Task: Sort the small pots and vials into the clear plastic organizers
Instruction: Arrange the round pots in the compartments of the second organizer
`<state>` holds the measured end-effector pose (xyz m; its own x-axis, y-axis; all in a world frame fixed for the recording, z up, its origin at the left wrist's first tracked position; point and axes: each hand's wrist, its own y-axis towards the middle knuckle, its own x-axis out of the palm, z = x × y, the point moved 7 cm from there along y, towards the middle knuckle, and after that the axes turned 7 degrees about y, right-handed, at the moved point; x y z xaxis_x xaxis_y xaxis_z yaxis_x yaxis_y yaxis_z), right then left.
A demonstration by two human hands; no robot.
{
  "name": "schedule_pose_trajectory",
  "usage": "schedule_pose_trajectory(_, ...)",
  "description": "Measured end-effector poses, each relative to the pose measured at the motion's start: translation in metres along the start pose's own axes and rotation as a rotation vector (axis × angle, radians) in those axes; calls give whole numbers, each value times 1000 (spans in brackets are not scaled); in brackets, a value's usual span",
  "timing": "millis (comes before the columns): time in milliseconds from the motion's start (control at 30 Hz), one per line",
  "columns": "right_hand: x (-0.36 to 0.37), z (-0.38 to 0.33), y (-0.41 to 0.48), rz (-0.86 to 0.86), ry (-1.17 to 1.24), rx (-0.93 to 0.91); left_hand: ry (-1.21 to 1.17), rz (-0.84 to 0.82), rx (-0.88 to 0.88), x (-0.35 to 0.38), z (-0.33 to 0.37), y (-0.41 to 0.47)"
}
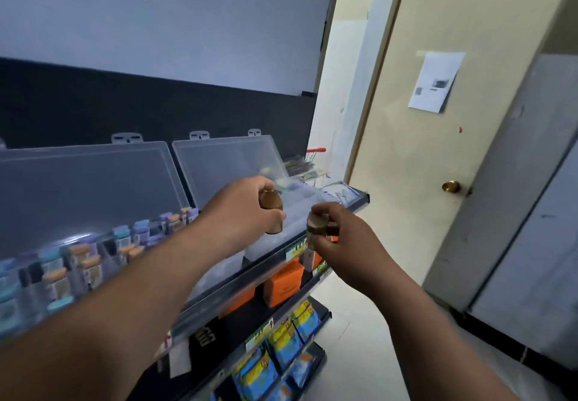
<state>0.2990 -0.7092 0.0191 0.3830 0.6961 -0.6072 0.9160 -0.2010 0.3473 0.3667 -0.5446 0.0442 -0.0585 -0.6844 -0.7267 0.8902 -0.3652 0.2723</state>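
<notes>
My left hand (pixel 247 210) grips a small pot with a bronze cap (pixel 271 204) over the right clear organizer (pixel 225 163), whose lid stands open. My right hand (pixel 341 238) pinches a second bronze-capped pot (pixel 316 225) just off the shelf's front edge, a little right of the first. The left clear organizer (pixel 93 181) also has its lid raised and holds several vials with blue, purple and orange caps (pixel 78 260). The two hands are close together but apart.
The organizers sit on the top shelf (pixel 353 205) of a dark rack. Lower shelves hold orange boxes (pixel 283 285) and blue-yellow packets (pixel 281 344). A beige door with a brass knob (pixel 451 186) stands to the right, a red-handled cart (pixel 316 150) behind the shelf.
</notes>
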Motion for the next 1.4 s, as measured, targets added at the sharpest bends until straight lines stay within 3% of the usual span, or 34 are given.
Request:
schedule_pose_trajectory(433, -26, 78, 144, 12, 67, -4, 142, -17, -45, 36, 11, 140)
schedule_pose_trajectory(933, 12, 173, 352, -375, 30, -293, 205, 134, -336, 118, -17, 283)
schedule_pose_trajectory(1400, 75, 192, 395, -648, -13, -359, 314, 83, -426, 155, -41, 315)
